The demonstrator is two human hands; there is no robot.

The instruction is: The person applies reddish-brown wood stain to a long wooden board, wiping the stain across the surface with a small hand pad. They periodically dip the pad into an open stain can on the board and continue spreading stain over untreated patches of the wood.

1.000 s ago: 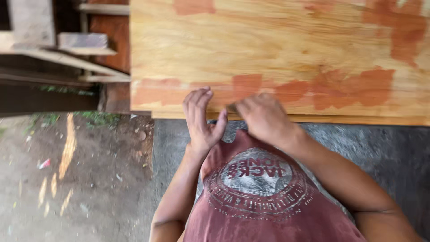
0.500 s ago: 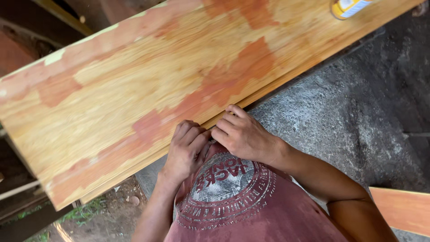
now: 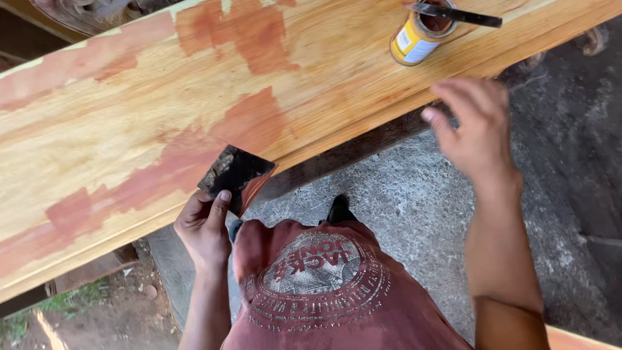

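Note:
A long pale wooden board [image 3: 116, 136] with reddish-brown filler patches runs across the view. My left hand [image 3: 204, 223] grips a flat dark scraper blade [image 3: 234, 175], smeared with reddish paste, at the board's near edge. My right hand [image 3: 476, 126] is raised with fingers spread and holds nothing, just below the board's edge. It is nearest to a yellow can [image 3: 418, 35] that stands on the board, with a dark putty knife [image 3: 457, 13] lying across its open top.
Grey concrete floor [image 3: 389, 194] lies under the board. A dark shoe tip [image 3: 339, 210] shows above my red printed shirt [image 3: 324, 291]. Dirt and grass are at the bottom left, and another orange-toned board edge [image 3: 580, 338] is at the bottom right.
Both hands were pressed together at the board's edge. Now the left hand holds the scraper alone and the right hand has moved away to the right, toward the can. The view has swung right.

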